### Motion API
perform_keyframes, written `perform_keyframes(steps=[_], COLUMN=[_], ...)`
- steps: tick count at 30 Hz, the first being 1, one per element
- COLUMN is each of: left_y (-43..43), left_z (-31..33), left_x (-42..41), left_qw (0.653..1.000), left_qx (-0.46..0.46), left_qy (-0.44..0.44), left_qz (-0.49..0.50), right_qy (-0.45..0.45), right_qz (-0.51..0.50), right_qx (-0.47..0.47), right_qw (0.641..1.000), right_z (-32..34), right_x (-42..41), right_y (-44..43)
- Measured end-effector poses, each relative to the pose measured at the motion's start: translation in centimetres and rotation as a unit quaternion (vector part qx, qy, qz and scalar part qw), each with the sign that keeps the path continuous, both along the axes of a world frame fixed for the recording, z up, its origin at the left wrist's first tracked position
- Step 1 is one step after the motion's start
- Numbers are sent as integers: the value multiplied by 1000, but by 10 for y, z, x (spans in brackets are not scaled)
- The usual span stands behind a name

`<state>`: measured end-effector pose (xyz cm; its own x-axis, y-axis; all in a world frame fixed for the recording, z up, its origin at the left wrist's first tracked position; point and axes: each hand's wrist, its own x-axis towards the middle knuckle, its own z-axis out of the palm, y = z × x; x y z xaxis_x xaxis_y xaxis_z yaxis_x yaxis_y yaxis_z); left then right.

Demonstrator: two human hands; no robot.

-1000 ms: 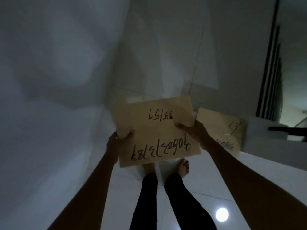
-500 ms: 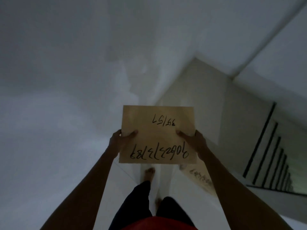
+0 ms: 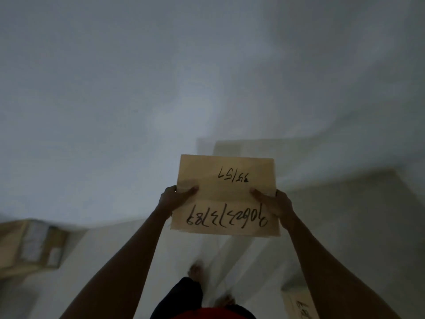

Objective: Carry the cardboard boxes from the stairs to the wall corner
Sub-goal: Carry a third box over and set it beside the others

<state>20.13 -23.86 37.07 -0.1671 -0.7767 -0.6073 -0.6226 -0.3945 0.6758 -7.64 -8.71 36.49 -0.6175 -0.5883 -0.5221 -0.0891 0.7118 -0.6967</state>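
A person holds a flat cardboard box point(image 3: 226, 195) out in front of the body with both arms stretched forward. The left hand point(image 3: 173, 199) grips the box's left edge, thumb lying on the top face and the other fingers hidden underneath. The right hand point(image 3: 274, 204) grips the right edge the same way, thumb on top. Both hands are closed on the box at about its mid-length, and it sits roughly level between them, clear of the floor point(image 3: 110, 249). The top face carries handwritten dark numbers in two lines, upside down to the camera.

Below the box the person's dark trouser legs and bare feet point(image 3: 196, 271) stand on the pale, glossy floor; the feet are blurred. A strip of red clothing shows at the bottom edge.

At the left, on the floor against the pale wall point(image 3: 115, 100), lies a second box point(image 3: 32, 246), blurred, with pale labels on its top. At the bottom right corner part of a third box point(image 3: 299, 306) shows, with dark writing on it. It lies well apart from the held one. Far right, pale steps or ledges point(image 3: 333, 180) rise behind the held box, too dim and blurred to tell exactly.
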Motion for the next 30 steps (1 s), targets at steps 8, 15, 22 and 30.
perform_keyframes(steps=[8, 15, 22, 30], left_y=[2, -2, -27, -74], left_z=[-6, -13, -39, -65], left_x=[178, 334, 478, 576], left_qw=[991, 981, 976, 970], left_qx=[-1, 2, -1, 17], left_qy=[-21, -2, 15, -2], left_qz=[129, 194, 218, 241], right_qy=[-11, -19, -7, -11], right_qz=[129, 190, 219, 216], right_qx=[5, 15, 29, 57], right_qw=[992, 982, 975, 975], right_z=[-4, -8, -18, -49], right_x=[151, 296, 441, 553], right_y=[-71, -113, -148, -189])
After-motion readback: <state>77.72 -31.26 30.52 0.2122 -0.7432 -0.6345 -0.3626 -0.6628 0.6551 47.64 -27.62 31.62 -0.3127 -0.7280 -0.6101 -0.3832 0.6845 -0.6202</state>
